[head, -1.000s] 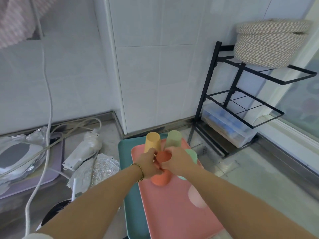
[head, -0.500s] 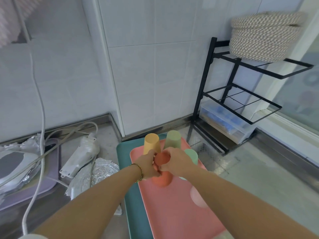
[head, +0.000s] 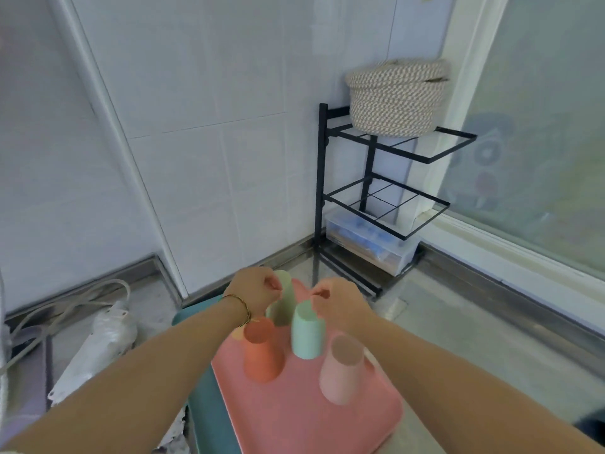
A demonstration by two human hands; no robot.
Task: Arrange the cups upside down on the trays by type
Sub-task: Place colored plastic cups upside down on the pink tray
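Observation:
A pink tray (head: 314, 424) lies on top of a teal tray (head: 209, 421) on the floor. Upside down on the pink tray stand an orange-red cup (head: 262, 353), a mint cup (head: 306, 334), a pale green cup (head: 284, 304) and a pink cup (head: 342, 370). A yellow cup (head: 236, 334) is almost fully hidden under my left wrist. My left hand (head: 255, 290) hovers beside the top of the pale green cup, fingers curled, holding nothing. My right hand (head: 339, 303) hangs just behind the mint cup, fingers also curled and empty.
A black wire rack (head: 370, 191) stands in the corner at the right, with a woven basket (head: 397, 96) on top and a clear plastic box (head: 370, 244) below. A white power strip (head: 108, 326), cables and foil lie on the left. A glass door borders the right side.
Both hands have let go of the orange-red cup, which now stands upside down on the pink tray. The hands have lifted and drawn apart, and my view has swung to the right.

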